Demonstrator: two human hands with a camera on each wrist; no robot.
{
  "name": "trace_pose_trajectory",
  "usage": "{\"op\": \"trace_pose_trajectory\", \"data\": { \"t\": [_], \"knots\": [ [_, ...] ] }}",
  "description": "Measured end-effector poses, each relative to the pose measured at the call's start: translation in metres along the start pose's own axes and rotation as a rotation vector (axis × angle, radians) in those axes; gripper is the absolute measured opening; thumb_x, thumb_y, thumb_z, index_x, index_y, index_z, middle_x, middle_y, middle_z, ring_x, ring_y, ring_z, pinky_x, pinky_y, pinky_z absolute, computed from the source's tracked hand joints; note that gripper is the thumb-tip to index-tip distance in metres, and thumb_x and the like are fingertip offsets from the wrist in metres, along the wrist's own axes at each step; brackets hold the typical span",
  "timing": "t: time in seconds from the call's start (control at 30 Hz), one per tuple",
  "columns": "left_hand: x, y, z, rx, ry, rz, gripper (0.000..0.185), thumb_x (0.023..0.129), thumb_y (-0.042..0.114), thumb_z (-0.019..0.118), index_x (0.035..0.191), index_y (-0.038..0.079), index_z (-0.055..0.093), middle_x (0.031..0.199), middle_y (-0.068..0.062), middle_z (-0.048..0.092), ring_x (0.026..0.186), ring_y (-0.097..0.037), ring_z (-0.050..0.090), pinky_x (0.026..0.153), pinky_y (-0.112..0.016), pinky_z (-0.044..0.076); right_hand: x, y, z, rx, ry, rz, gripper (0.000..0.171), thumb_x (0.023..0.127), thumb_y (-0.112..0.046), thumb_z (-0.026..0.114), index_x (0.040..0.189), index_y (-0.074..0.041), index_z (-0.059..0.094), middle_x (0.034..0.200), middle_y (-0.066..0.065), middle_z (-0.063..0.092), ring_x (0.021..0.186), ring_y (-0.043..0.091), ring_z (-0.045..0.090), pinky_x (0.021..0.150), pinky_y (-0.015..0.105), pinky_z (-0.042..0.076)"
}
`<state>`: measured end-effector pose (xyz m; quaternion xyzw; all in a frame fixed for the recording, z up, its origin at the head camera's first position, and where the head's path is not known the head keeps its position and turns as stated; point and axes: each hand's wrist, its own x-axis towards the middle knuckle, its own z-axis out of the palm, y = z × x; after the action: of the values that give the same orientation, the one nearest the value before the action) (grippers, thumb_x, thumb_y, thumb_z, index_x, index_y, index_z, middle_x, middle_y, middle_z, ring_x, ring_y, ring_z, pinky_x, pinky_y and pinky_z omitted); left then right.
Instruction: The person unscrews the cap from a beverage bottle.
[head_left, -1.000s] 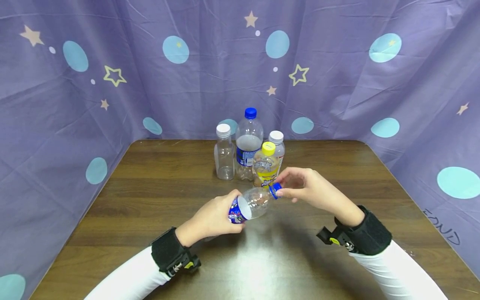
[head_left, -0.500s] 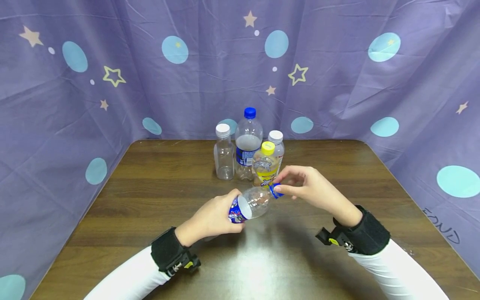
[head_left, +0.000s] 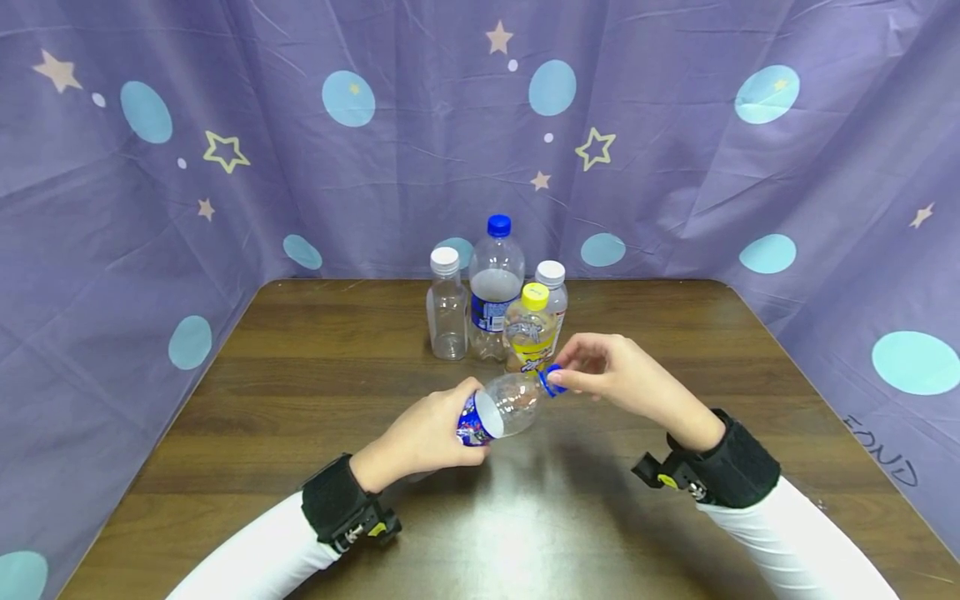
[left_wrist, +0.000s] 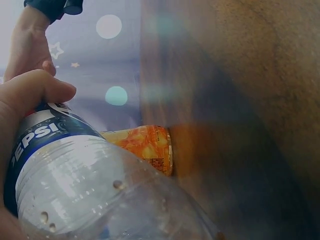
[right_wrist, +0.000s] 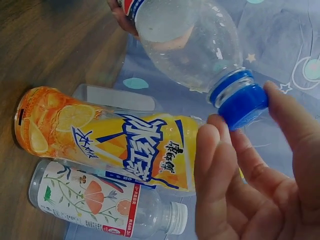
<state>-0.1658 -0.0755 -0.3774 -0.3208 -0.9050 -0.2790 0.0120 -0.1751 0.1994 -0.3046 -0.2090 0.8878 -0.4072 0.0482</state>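
A clear Pepsi bottle [head_left: 516, 403] with a blue label is held tilted above the table, its neck pointing right and upward. My left hand [head_left: 431, 432] grips it round the label. At the neck, the thumb and fingers of my right hand [head_left: 626, 379] pinch the blue cap [right_wrist: 245, 107]. In the right wrist view a strip of clear neck shows between the cap and the blue ring [right_wrist: 231, 84] below it. Just behind my right fingers stands a yellow-capped iced tea bottle [head_left: 530, 333] with an orange and yellow label.
Behind the hands on the wooden table [head_left: 337, 333] stand a clear white-capped bottle [head_left: 447, 308], a large blue-capped bottle [head_left: 497, 283] and a white-capped bottle with a floral label [right_wrist: 95, 197]. A purple curtain [head_left: 420, 125] hangs round the table's back and sides.
My right thumb has shifted up across the blue cap, and the fingers have moved slightly around it. The left hand and the Pepsi bottle have stayed put.
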Motion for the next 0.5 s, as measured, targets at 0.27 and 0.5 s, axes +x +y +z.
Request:
{"op": "trace_pose_trajectory", "data": {
  "t": [0.27,0.5],
  "knots": [
    [-0.0019,-0.0043,0.0011,0.001,0.013,-0.003,0.059,0.065,0.033,0.083,0.113,0.019,0.051,0.086,0.009,0.063,0.073,-0.007,0.061,0.063,-0.022,0.050,-0.0015,0.0007,-0.0010,0.085,-0.039,-0.070,0.030,0.079,-0.018,0.079,0.106,-0.010,0.070,0.089,0.004,0.074,0.077,0.012,0.070,0.065,0.028,0.056],
    [-0.0015,-0.0049,0.0013,0.010,0.017,-0.004,0.060,0.065,0.033,0.083,0.113,0.019,0.050,0.086,0.008,0.063,0.073,-0.007,0.061,0.063,-0.022,0.050,-0.0006,0.0008,0.0033,0.148,-0.002,-0.065,0.021,0.083,-0.018,0.076,0.101,-0.009,0.071,0.091,0.008,0.073,0.074,0.014,0.070,0.061,0.033,0.058]
  ]
}}
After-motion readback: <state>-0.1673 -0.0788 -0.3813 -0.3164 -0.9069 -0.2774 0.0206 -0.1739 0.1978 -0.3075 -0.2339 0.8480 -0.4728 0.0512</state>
